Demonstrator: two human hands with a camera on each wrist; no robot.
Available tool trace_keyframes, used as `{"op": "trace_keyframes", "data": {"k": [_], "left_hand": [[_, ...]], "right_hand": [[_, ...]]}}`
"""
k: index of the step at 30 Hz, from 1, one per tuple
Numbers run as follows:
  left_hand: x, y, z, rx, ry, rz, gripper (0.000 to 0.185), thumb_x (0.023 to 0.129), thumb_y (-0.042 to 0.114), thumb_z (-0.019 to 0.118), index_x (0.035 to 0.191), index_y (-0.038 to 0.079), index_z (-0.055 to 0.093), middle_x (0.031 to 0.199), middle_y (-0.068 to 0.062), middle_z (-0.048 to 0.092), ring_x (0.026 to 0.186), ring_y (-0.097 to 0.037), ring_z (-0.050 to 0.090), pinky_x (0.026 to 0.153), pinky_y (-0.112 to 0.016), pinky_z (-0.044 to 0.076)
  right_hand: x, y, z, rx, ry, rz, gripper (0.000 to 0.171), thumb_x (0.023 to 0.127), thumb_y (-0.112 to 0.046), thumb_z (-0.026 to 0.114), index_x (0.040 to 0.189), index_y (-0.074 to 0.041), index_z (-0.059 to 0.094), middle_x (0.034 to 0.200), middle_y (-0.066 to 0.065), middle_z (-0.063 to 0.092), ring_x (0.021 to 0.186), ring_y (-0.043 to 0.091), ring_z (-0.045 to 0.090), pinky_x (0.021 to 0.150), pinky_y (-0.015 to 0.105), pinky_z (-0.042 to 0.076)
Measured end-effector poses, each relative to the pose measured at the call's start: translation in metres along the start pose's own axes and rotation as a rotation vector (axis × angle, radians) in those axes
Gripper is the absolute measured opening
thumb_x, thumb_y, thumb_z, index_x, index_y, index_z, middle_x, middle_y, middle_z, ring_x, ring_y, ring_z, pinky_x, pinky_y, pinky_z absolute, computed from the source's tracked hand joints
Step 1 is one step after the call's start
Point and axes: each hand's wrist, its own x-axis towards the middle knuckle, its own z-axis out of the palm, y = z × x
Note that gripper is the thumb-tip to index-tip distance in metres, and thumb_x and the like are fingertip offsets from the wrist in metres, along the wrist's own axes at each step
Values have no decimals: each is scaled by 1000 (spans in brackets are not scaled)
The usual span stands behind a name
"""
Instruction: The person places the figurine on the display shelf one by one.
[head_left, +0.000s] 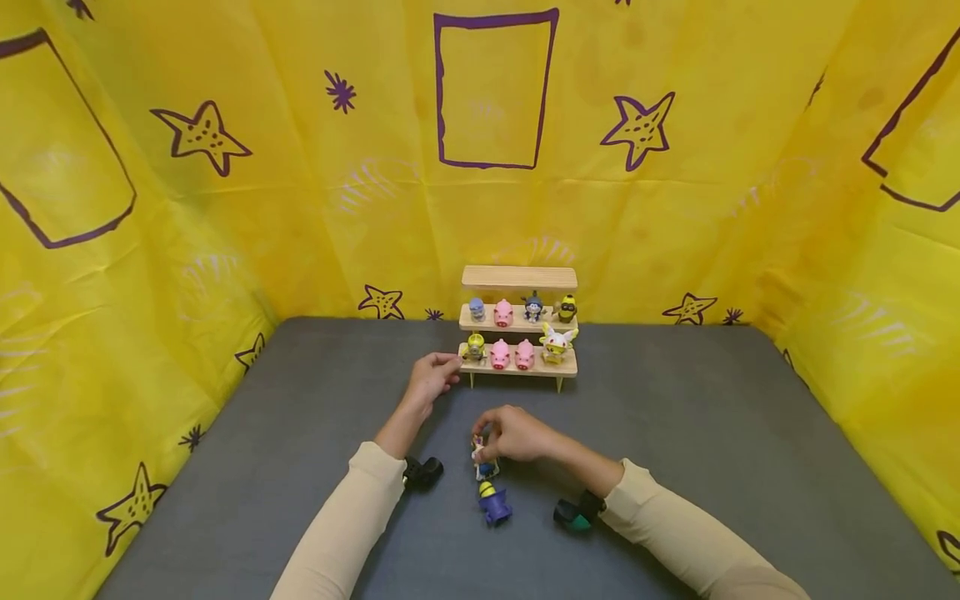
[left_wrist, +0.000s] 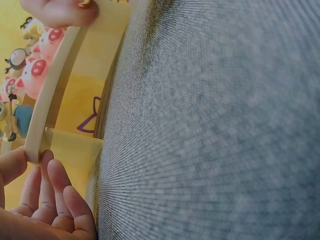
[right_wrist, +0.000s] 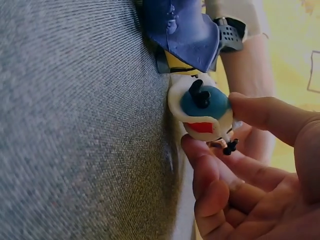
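Mat [head_left: 675, 467]: grey, woven, flat. A dropped toy may roll.
Shelf [head_left: 519, 367]: pale wood, stepped, smooth toys in rows; its left end is gripped by the left hand [head_left: 431, 379], so a nudge may topple them.
Purple toy [head_left: 495, 502]: glossy, before the shelf.
White toy [right_wrist: 202, 112]: round, glossy, slippery, before the shelf, pinched by the right hand [head_left: 517, 435]; a slip is possible.
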Motion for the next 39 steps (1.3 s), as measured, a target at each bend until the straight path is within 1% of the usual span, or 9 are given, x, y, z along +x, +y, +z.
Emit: {"op": "trace_keyframes", "data": {"k": [4,10,14,18,21,25,30,36,39], "left_hand": [[2,2,-2,-2,6,11,26,95,20,63,115,4,65,96,-4,66,71,-7,60,69,-25,48],[3,3,-2,-1,-4,26,27,94,19,64,115,3,65,95,-4,67,71,-7,61,69,-25,48],[4,4,-1,0,-3,34,26,95,19,63,115,3,65,96,-5,67,71,-8,61,69,-25,48],[4,5,-1,1,-2,28,26,95,19,63,115,3,65,99,-6,67,71,-7,60,69,-25,48],[3,5,0,2,-3,26,26,95,20,63,115,3,65,101,-8,67,72,-7,61,69,-24,48],[3,3,0,1,-2,18,26,95,20,63,115,3,65,102,-8,68,72,-7,61,68,-24,48],[3,2,0,11,8,2,26,94,20,64,115,4,66,101,-7,69,71,-7,61,67,-23,48],[2,1,0,21,14,-1,27,94,20,65,116,4,66,101,-7,68,69,-6,60,66,-23,47],[2,2,-1,22,15,-2,27,93,19,66,115,4,66,101,-7,69,69,-6,60,66,-23,47]], "right_hand": [[2,0,-5,13,27,-29,34,78,-17,80,107,-4,67,68,1,65,56,4,51,53,20,39],[2,2,-12,31,83,-25,41,80,-18,77,115,1,66,75,3,68,62,4,53,57,20,42],[2,2,-16,14,111,-38,38,80,-20,77,110,2,70,79,5,71,65,2,54,59,19,43],[0,0,-21,34,108,-41,34,79,-20,78,105,1,73,84,6,73,69,3,56,62,20,45],[-1,-1,-25,69,106,-21,31,80,-20,78,103,0,74,89,8,74,72,4,57,64,21,46],[-2,-4,-33,81,111,7,30,80,-20,78,103,-1,74,92,8,74,74,5,58,66,23,47],[-3,-9,-44,83,131,10,28,81,-20,78,101,-1,74,88,6,73,70,8,56,64,25,47],[-7,-15,-57,78,178,-52,24,81,-15,79,98,0,72,86,7,71,70,8,55,63,24,47],[-9,-20,-63,66,212,-58,22,80,-15,80,96,-2,72,84,7,69,69,9,55,63,24,47]]}}
